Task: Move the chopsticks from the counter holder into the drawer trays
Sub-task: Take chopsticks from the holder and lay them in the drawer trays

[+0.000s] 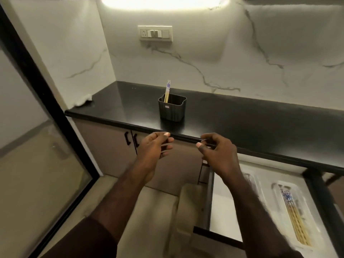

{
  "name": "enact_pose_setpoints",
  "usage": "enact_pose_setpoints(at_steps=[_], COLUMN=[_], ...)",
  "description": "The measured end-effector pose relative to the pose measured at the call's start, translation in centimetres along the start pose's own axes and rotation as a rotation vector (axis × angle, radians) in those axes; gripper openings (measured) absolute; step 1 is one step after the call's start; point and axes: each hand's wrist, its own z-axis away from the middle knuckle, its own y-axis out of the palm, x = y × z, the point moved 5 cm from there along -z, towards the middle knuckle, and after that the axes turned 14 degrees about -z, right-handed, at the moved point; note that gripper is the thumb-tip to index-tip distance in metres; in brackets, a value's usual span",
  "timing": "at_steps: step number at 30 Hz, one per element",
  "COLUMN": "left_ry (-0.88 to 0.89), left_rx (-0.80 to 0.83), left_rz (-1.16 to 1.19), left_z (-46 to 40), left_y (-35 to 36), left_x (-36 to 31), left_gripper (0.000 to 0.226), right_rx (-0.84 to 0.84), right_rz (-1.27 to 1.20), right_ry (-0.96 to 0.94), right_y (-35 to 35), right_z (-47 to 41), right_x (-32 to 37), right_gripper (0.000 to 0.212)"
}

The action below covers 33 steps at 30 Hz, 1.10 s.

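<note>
A black ribbed holder (172, 108) stands on the black counter (242, 120), with a few chopsticks (167, 90) leaning upright in its left corner. Below at the right, an open drawer (225, 202) holds clear trays. One tray (296, 213) has several chopsticks (296, 218) lying lengthwise in it. My left hand (155, 148) hovers in front of the counter edge, fingers loosely curled, holding nothing. My right hand (216, 151) floats beside it above the drawer's left end, fingers also loosely curled and empty.
Cabinet doors with black handles (131, 139) sit under the counter at the left. A glass panel with a black frame (55, 112) runs along the left side. A white cloth (82, 101) lies in the counter's far left corner. A switch plate (155, 33) is on the marble wall.
</note>
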Motion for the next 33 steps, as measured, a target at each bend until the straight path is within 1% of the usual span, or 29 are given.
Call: enact_pose_setpoints(at_steps=[4,8,12,17,21,25,29,33], left_ry=[0.024,0.044,0.069,0.095,0.098,0.107,0.102,0.117], left_rx=[-0.035,-0.056,-0.082,-0.091,-0.063,-0.017,0.035,0.063], left_rz=[0.015,0.009,-0.001,0.013,0.02,0.01,0.019,-0.057], left_z=[-2.7,-5.8,-9.7,-15.4,-20.3,-26.1,-33.1,-40.7], left_y=[-3.5,-5.3,-6.2,-5.7,-4.5,-3.2,-2.6,-3.1], left_x=[-0.4,-0.8,-2.1,-4.2,-5.3,-6.2,-6.3,-6.0], left_gripper=[0.015,0.014,0.015,0.014,0.014,0.016,0.015,0.009], right_rx=[0.044,0.074,0.095,0.125,0.093,0.056,0.005,-0.036], right_rz=[0.024,0.04,0.03,0.035,0.059,0.086,0.134,0.157], right_ry=[-0.046,-0.086,-0.122,-0.131,-0.151,-0.13,-0.095,-0.02], right_y=[4.3,6.8,8.5,9.6,10.0,11.0,13.1,16.7], right_z=[-2.0,-5.0,-8.4,-13.8,-18.3,-23.1,-28.5,-34.2], right_x=[1.7,2.6,3.3,4.0,4.0,3.0,1.1,-1.1], right_gripper=[0.03,0.03,0.03,0.03,0.029,0.028,0.024,0.025])
